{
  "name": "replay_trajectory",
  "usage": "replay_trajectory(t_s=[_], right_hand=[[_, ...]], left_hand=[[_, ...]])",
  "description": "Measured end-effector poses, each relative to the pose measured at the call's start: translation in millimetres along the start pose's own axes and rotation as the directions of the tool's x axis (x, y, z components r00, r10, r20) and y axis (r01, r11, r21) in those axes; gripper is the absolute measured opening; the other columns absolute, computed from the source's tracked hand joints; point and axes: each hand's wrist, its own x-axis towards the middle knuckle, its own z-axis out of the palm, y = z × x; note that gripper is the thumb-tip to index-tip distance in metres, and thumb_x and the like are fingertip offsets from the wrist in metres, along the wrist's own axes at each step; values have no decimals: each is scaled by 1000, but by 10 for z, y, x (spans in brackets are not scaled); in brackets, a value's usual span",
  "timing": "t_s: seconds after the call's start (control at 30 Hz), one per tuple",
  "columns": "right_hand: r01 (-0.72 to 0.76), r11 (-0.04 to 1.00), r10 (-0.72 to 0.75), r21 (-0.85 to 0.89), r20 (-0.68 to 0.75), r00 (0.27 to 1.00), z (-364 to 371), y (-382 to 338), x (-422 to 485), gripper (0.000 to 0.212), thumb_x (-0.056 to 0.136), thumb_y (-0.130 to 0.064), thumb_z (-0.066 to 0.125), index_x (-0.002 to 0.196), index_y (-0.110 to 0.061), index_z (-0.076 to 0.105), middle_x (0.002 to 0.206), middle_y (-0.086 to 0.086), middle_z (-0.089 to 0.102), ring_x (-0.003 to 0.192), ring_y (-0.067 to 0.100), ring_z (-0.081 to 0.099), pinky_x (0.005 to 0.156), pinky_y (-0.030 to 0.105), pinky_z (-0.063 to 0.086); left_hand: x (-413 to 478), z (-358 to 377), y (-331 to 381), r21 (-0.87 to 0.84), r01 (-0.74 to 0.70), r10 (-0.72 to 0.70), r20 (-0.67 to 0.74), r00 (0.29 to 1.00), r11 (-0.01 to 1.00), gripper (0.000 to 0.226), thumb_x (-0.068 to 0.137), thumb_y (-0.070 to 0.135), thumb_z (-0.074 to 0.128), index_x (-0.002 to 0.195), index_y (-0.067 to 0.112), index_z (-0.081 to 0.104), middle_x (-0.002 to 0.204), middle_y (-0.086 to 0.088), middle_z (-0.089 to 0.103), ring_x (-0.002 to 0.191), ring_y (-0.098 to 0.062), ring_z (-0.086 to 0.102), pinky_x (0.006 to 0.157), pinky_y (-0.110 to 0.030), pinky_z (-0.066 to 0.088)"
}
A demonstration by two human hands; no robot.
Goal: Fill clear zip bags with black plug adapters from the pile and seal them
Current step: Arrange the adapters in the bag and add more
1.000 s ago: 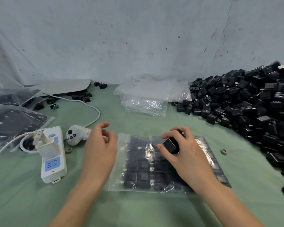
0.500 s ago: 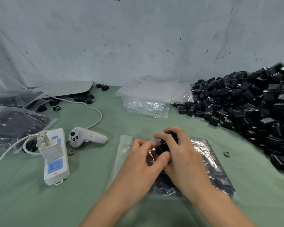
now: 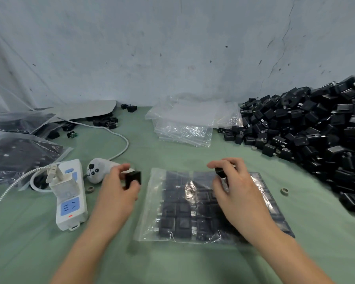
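Left hand point(image 3: 115, 193) has parted from the right, pinching one adapter point(image 3: 133, 178) just left of the bag point(image 3: 178, 212); half a second back both hands met over the bag. Right hand point(image 3: 238, 197) pinches a second adapter point(image 3: 220, 172) above the bag's far edge. Bag flat, rows nearly full. Pile point(image 3: 316, 132) at right. Likely last pieces going in; sealing not yet done.

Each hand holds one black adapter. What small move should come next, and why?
Probably bring the left hand with its adapter over to the bag and slip it in: the bag shows empty space along its left side, nearest that hand.
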Motion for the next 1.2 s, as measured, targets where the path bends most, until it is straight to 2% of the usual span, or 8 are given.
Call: replay_trajectory(t_s=[0.1,0.23,0.33,0.6,0.67,0.8,0.9,1.2], right_hand=[[-290,892,283,347,72,956,-52,65,69,27,95,-21,55,108,-43,62,103,-15,54,59,4,53,50,13,40],[-594,247,592,766,366,718,-167,35,173,24,95,-16,55,108,-27,72,83,1,59,61,11,54,41,23,39],[-621,76,625,780,448,639,-220,57,187,21,94,-20,56,107,-23,73,93,6,59,65,18,57,39,25,39],[-629,43,636,777,464,617,-229,54,182,21,94,-21,57,108,-21,72,97,8,57,59,16,56,39,25,38],[-629,46,633,776,465,619,-233,46,181,21,94,-21,57,108,-21,72,96,7,58,59,16,56,39,25,39],[-625,51,625,779,463,628,-236,40,177,21,93,-21,58,109,-22,72,95,7,58,59,15,57,40,25,39],[-620,51,625,783,459,631,-233,48,171,21,93,-21,58,108,-21,72,95,7,58,59,15,57,39,25,39],[-613,48,625,789,455,634,-225,52,162,21,92,-20,59,107,-22,74,93,7,60,61,16,58,40,26,40]], left_hand=[[93,-106,-202,279,11,-27,53,998,960,36,91,16,63,126,22,60,123,-7,58,89,-21,65,76,-30,43],[56,-62,-231,336,-84,20,189,982,938,33,90,17,65,117,35,60,110,6,62,82,-9,64,70,-22,41],[24,-14,-221,325,-144,66,240,968,935,31,91,19,66,113,40,61,99,20,61,76,-9,63,64,-10,40],[-6,73,-99,-179,153,-93,306,947,972,41,95,-2,48,104,29,74,95,9,77,86,-12,73,75,-21,55],[1,144,-75,-352,285,-190,281,941,892,41,97,-5,41,100,19,75,94,-4,78,85,-20,70,82,-32,54],[34,253,-51,-551,418,-280,319,905,722,28,97,-1,48,97,6,75,93,-12,77,79,-18,64,68,-24,56],[69,258,-76,-668,470,-257,398,881,577,22,94,12,57,94,0,75,100,-15,75,85,-20,69,85,-36,59],[-16,392,-83,-456,286,-185,253,950,843,13,95,15,64,98,3,70,97,-16,76,84,-19,70,86,-32,55]])
